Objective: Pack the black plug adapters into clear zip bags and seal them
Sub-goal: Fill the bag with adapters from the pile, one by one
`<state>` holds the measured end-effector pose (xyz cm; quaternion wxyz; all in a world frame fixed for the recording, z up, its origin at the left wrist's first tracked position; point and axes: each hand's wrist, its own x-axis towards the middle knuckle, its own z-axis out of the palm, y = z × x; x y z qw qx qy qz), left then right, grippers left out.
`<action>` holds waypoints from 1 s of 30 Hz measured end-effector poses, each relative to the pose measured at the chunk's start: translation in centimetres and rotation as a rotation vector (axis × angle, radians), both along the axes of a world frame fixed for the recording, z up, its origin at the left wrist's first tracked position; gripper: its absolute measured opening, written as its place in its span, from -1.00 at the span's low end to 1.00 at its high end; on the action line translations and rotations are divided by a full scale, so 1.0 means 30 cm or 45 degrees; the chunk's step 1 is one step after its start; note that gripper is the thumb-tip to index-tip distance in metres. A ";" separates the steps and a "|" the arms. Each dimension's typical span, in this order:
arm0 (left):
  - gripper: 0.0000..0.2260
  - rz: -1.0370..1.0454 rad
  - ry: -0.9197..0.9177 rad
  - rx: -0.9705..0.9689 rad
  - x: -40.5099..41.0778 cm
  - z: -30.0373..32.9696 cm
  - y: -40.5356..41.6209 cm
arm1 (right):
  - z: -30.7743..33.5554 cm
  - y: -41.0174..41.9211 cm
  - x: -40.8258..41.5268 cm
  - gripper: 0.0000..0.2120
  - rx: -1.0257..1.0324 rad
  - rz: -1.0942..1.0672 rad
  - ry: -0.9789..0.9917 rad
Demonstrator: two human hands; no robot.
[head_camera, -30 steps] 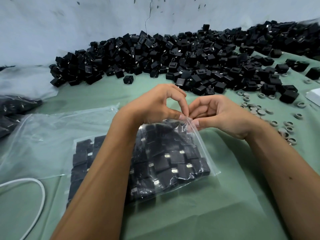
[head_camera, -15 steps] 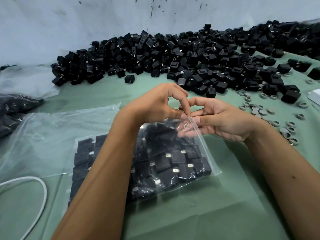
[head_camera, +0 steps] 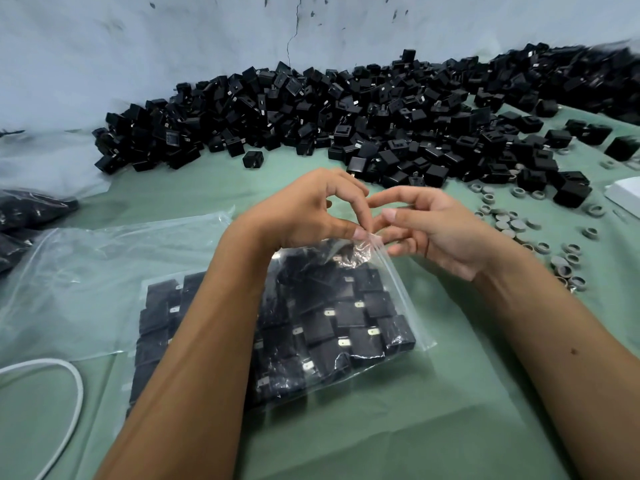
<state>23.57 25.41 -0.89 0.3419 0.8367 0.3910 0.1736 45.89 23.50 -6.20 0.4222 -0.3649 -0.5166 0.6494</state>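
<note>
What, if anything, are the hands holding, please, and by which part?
The left hand pinches the filled zip bag at its top corner; the right hand grips nothing.

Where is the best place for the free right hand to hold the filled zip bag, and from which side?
Probably the clear top strip of the zip bag, from the right, beside the left hand that pinches its corner. That strip is flat, empty film; the adapters bulge lower down. The right hand is already there.

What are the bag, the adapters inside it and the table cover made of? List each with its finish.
Bag: thin clear plastic film, glossy; it crinkles and glints.
Adapters: hard black plastic, smooth matte, with small silvery tabs, probably metal.
Table cover: pale green sheet, dull; soft folds suggest cloth or vinyl, cannot tell which.
</note>
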 end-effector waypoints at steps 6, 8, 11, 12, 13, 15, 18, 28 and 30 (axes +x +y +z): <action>-0.90 0.014 -0.002 -0.037 0.002 -0.005 0.001 | -0.053 0.034 0.013 -0.93 0.792 -1.036 -0.934; -0.90 0.013 -0.005 -0.044 0.005 -0.005 -0.001 | -0.066 0.045 0.027 -0.82 0.820 -1.029 -1.270; -0.89 0.011 -0.007 -0.050 0.007 -0.004 -0.004 | -0.081 0.057 0.024 -0.51 0.627 -0.760 -1.574; -0.89 0.012 -0.009 -0.052 0.007 -0.004 -0.005 | -0.085 0.057 0.019 -0.45 0.600 -0.675 -1.615; -0.90 0.013 -0.011 -0.056 0.007 -0.003 -0.005 | -0.087 0.058 0.017 -0.43 0.594 -0.621 -1.639; -0.90 0.015 -0.013 -0.059 0.005 -0.002 -0.004 | -0.088 0.063 0.020 -0.46 0.625 -0.633 -1.598; -0.92 0.007 -0.012 -0.057 0.006 -0.002 -0.002 | -0.076 0.062 0.023 -0.56 0.611 -0.793 -1.403; -0.88 0.003 -0.028 -0.017 0.008 -0.003 0.002 | -0.023 0.008 0.016 -0.70 0.532 -0.409 -0.723; -0.87 0.002 -0.026 -0.010 0.009 -0.001 0.002 | -0.008 0.001 0.025 -0.67 0.508 -0.245 -0.660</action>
